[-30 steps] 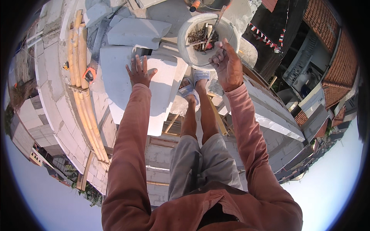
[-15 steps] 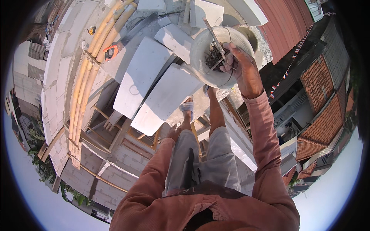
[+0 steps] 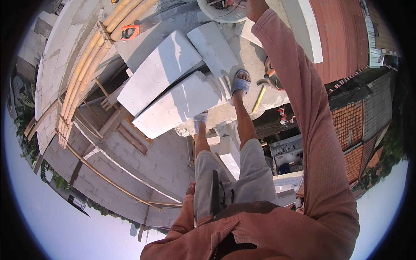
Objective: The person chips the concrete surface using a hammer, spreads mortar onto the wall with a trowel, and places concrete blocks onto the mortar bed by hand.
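At the top edge, my right hand is at a whitish bucket, which is cut off by the frame. The hand appears closed on its handle side, though most fingers are hidden or out of view. Small dark and reddish things lie inside the bucket. My left hand hangs beside my left thigh with nothing visible in it; its fingers are too small to make out. Below the right forearm, a hammer with a yellow handle lies by my right foot, beside a dark and orange power tool.
Large white blocks lie across the ledge ahead of my feet. A handsaw with an orange handle rests behind them. Bamboo poles run along the block wall at left. The ledge's broken edge drops to a lower room.
My right hand and the bucket have moved forward to the top edge, uncovering the hammer and power tool. My left hand has come back from the knee to the thigh. The view has shifted.
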The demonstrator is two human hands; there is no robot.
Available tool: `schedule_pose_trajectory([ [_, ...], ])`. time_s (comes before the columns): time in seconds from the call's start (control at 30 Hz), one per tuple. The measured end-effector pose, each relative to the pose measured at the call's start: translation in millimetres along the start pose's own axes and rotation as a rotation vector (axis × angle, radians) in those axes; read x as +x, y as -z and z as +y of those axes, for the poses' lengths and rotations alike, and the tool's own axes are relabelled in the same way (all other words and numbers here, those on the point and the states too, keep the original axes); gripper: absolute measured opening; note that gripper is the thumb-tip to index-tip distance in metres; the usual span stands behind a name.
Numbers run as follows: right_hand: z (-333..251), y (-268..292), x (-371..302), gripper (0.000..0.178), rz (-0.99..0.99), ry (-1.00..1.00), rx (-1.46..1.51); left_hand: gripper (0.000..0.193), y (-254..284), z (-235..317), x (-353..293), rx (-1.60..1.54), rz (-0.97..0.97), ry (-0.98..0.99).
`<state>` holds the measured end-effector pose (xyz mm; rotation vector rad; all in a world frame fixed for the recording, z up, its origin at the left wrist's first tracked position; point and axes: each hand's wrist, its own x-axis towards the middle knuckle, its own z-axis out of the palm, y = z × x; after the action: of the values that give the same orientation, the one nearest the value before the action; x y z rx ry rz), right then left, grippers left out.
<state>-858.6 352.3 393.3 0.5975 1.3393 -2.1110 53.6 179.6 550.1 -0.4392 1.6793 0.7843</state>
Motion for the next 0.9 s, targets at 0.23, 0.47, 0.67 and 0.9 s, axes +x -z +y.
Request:
schedule_pose_trajectory([
  [0.23,-5,2,49,0.049,0.055,0.073,-0.101,0.046,-19,125,-32,-0.623,0.030,0.329],
  [0.47,16,31,-37,0.063,0.155,0.051,-0.354,0.055,13,195,-20,-1.038,0.101,0.331],
  [0.67,82,156,-183,0.043,0.174,-0.331,-0.772,0.062,68,241,21,-1.267,0.134,0.132],
  [0.9,161,163,-329,0.027,0.004,-0.405,-1.155,0.070,96,248,14,-1.438,0.147,-0.043],
])
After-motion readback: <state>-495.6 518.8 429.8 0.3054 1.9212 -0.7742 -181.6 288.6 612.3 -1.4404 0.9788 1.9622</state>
